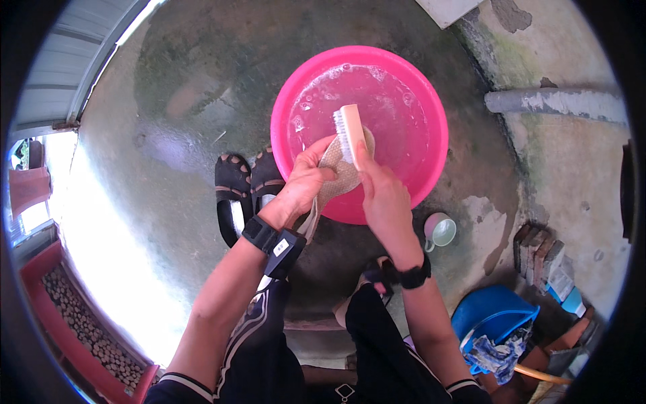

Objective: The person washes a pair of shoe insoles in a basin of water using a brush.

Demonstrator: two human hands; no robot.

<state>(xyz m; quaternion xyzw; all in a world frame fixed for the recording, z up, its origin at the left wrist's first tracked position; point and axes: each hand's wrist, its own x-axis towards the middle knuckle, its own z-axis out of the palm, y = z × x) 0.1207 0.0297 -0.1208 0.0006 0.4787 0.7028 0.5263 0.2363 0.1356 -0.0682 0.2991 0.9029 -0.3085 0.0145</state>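
Observation:
My left hand [307, 179] grips a beige, textured insole [337, 174], its thumb on the upper face. The narrower end hangs down by my left wrist. In my right hand [386, 199] is a scrubbing brush [355, 123] with a cream back and white bristles. Its bristle side faces the insole near the wide end; whether the bristles touch cannot be told. Both hands are above the near part of a round pink plastic basin [438, 146], which holds cloudy water [388, 113] with suds along the edge.
A pair of black shoes [233, 189] stands left of the basin. A pale mug [441, 230] is on the wet concrete floor [192, 65] to the right. Beyond it are stacked bricks [535, 252] and a blue bucket [492, 308] with a rag [497, 353]. A pipe [555, 104] juts from the wall.

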